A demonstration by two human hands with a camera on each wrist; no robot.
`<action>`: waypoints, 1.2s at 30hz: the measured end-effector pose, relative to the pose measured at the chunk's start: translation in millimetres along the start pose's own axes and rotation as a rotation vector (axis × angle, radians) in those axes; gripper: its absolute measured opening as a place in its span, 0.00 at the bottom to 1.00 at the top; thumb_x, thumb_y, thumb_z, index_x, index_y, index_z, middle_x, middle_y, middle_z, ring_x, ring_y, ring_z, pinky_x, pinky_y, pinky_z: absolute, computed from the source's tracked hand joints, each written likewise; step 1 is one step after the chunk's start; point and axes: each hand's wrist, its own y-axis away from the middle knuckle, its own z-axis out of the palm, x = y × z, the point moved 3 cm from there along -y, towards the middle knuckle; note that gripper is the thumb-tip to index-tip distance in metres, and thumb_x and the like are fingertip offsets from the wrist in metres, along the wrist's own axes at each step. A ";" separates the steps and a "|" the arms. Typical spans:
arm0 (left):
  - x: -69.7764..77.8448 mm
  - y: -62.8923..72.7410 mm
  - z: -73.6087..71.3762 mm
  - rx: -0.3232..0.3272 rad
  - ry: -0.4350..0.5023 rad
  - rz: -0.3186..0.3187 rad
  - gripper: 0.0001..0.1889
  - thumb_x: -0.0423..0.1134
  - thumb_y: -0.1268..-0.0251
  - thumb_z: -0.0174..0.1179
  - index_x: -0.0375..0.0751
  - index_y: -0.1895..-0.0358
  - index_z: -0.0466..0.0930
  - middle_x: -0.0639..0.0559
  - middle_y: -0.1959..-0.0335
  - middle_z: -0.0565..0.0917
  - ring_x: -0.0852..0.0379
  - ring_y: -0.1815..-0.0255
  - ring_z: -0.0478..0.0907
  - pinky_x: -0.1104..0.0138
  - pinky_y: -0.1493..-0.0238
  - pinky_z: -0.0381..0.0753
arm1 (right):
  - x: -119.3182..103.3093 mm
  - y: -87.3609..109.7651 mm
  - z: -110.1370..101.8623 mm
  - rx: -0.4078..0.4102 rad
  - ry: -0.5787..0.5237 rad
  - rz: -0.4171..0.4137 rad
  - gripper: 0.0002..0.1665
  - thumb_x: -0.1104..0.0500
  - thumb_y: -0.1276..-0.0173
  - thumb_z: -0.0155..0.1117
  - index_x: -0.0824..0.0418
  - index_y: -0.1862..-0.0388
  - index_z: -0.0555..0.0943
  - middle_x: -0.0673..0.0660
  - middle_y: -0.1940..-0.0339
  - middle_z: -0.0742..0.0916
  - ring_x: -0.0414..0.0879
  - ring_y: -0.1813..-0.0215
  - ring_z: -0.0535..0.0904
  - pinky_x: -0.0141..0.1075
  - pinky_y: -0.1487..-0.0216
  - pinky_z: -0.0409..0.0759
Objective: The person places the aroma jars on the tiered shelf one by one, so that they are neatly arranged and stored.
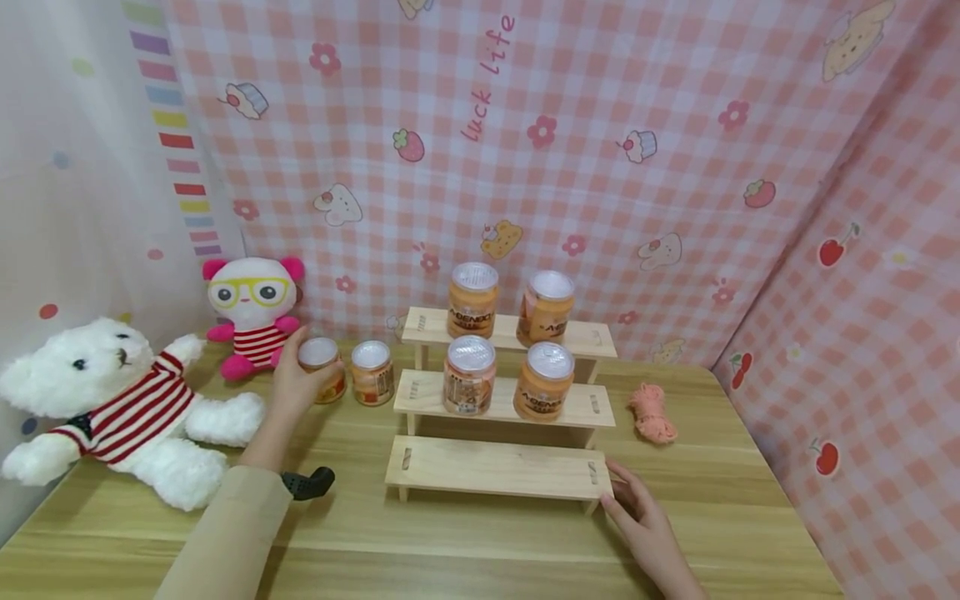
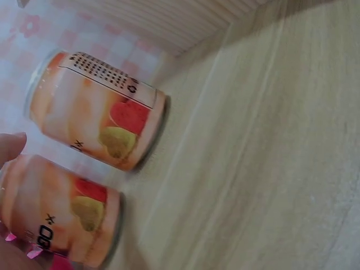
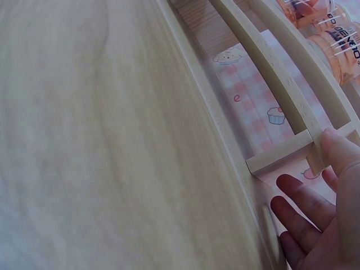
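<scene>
My left hand (image 1: 294, 375) grips an orange-labelled can (image 1: 321, 372) with a silvery lid, standing on the table at the left. A similar can (image 1: 372, 374) stands just right of it; in the left wrist view both cans, the held can (image 2: 62, 211) and its neighbour (image 2: 95, 109), show red and yellow hearts. At the right end of a three-step wooden shelf (image 1: 498, 467), my right hand (image 1: 637, 521) holds the lowest step's corner. Its thumb lies on the board's edge in the right wrist view, the other fingers (image 3: 304, 216) loosely bent below.
Two cans stand on the top step, such as this can (image 1: 472, 300), and two on the middle step, such as this can (image 1: 544, 382). A white teddy bear (image 1: 142, 417), pink panda plush (image 1: 255, 312) and black object (image 1: 309, 483) are left; pink yarn (image 1: 652, 412) lies right.
</scene>
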 end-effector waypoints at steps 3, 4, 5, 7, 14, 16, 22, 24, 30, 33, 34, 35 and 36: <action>-6.3 -0.6 0.9 -0.014 0.001 -0.030 0.46 0.33 0.41 0.66 0.34 0.25 0.45 0.32 0.28 0.56 0.34 0.32 0.58 0.46 0.34 0.58 | -0.2 -1.0 0.1 -0.002 0.005 0.000 0.27 0.65 0.30 0.59 0.62 0.33 0.69 0.64 0.49 0.83 0.36 0.50 0.77 0.28 0.52 0.76; -8.3 -0.6 1.2 -0.016 0.003 -0.039 0.46 0.33 0.40 0.66 0.35 0.25 0.45 0.31 0.29 0.56 0.34 0.33 0.58 0.46 0.34 0.58 | -0.2 -1.2 0.1 -0.003 0.007 0.001 0.27 0.65 0.30 0.59 0.62 0.33 0.69 0.64 0.49 0.83 0.36 0.50 0.77 0.29 0.52 0.76; -10.6 -0.8 1.3 -0.017 0.007 -0.046 0.46 0.33 0.40 0.66 0.35 0.25 0.45 0.31 0.29 0.56 0.35 0.33 0.58 0.47 0.34 0.58 | -0.3 -1.3 0.2 -0.004 0.007 0.001 0.27 0.65 0.31 0.59 0.62 0.33 0.69 0.64 0.49 0.83 0.36 0.49 0.77 0.29 0.52 0.76; -13.8 -1.0 1.7 -0.007 0.018 -0.053 0.45 0.32 0.41 0.66 0.35 0.25 0.45 0.30 0.30 0.58 0.35 0.33 0.59 0.47 0.34 0.59 | -0.4 -1.5 0.4 -0.007 0.008 0.003 0.27 0.65 0.31 0.60 0.62 0.33 0.69 0.65 0.49 0.83 0.36 0.49 0.77 0.29 0.52 0.76; -16.5 -1.4 1.8 0.050 0.037 -0.063 0.43 0.31 0.43 0.67 0.34 0.26 0.51 0.30 0.32 0.62 0.37 0.35 0.62 0.49 0.35 0.62 | -0.4 -2.3 1.1 -0.006 0.006 -0.005 0.27 0.64 0.30 0.60 0.62 0.33 0.69 0.65 0.49 0.83 0.36 0.49 0.77 0.28 0.52 0.76; -15.8 -0.6 1.2 0.061 0.034 -0.070 0.42 0.30 0.43 0.67 0.33 0.27 0.53 0.31 0.32 0.62 0.37 0.35 0.62 0.49 0.36 0.62 | -0.4 -2.4 1.3 -0.007 0.003 -0.020 0.27 0.65 0.30 0.59 0.63 0.33 0.69 0.65 0.50 0.83 0.36 0.49 0.77 0.28 0.52 0.75; -13.1 2.0 -0.4 0.088 0.038 -0.077 0.43 0.31 0.45 0.69 0.33 0.27 0.54 0.31 0.32 0.62 0.37 0.35 0.62 0.49 0.36 0.62 | -0.6 -2.4 1.5 -0.011 -0.003 -0.028 0.27 0.65 0.30 0.60 0.63 0.33 0.69 0.65 0.50 0.83 0.36 0.50 0.78 0.27 0.53 0.75; -11.5 2.5 -1.0 0.108 0.053 -0.064 0.43 0.30 0.45 0.69 0.32 0.28 0.55 0.32 0.33 0.63 0.38 0.35 0.62 0.49 0.36 0.63 | -0.4 -2.4 1.3 -0.010 -0.004 -0.017 0.27 0.64 0.30 0.60 0.62 0.33 0.69 0.64 0.50 0.83 0.37 0.50 0.78 0.28 0.52 0.75; -0.2 6.8 -5.5 0.180 0.077 -0.007 0.42 0.27 0.50 0.71 0.31 0.30 0.59 0.34 0.34 0.66 0.41 0.36 0.64 0.52 0.36 0.64 | -0.6 -1.4 0.1 -0.004 0.004 -0.007 0.27 0.65 0.31 0.60 0.62 0.33 0.69 0.64 0.50 0.83 0.37 0.50 0.78 0.28 0.52 0.75; 9.7 10.9 -8.4 0.198 0.073 0.018 0.42 0.28 0.51 0.72 0.33 0.30 0.62 0.36 0.35 0.68 0.43 0.38 0.66 0.52 0.38 0.66 | -0.7 -0.7 -0.2 -0.004 0.005 -0.004 0.28 0.65 0.31 0.60 0.61 0.33 0.69 0.64 0.50 0.84 0.37 0.50 0.78 0.27 0.52 0.75; 13.1 12.4 -9.3 0.202 0.070 0.024 0.41 0.29 0.51 0.72 0.34 0.31 0.63 0.36 0.36 0.69 0.43 0.39 0.67 0.52 0.39 0.67 | -0.8 -0.5 -0.3 -0.004 0.005 -0.003 0.28 0.65 0.31 0.60 0.61 0.33 0.69 0.64 0.50 0.84 0.37 0.50 0.78 0.27 0.52 0.75; 16.5 13.9 -10.0 0.206 0.069 0.029 0.41 0.29 0.51 0.73 0.35 0.31 0.63 0.36 0.37 0.70 0.44 0.40 0.68 0.52 0.40 0.68 | -1.0 -0.3 -0.3 -0.003 0.005 -0.004 0.28 0.65 0.31 0.60 0.62 0.33 0.69 0.64 0.50 0.84 0.37 0.50 0.78 0.27 0.52 0.75; 20.3 15.6 -10.8 0.211 0.067 0.031 0.41 0.30 0.51 0.73 0.36 0.31 0.64 0.36 0.39 0.71 0.44 0.41 0.69 0.53 0.42 0.69 | -1.1 -0.2 -0.3 -0.003 0.003 -0.003 0.28 0.65 0.31 0.60 0.62 0.33 0.69 0.64 0.50 0.84 0.37 0.50 0.78 0.27 0.52 0.75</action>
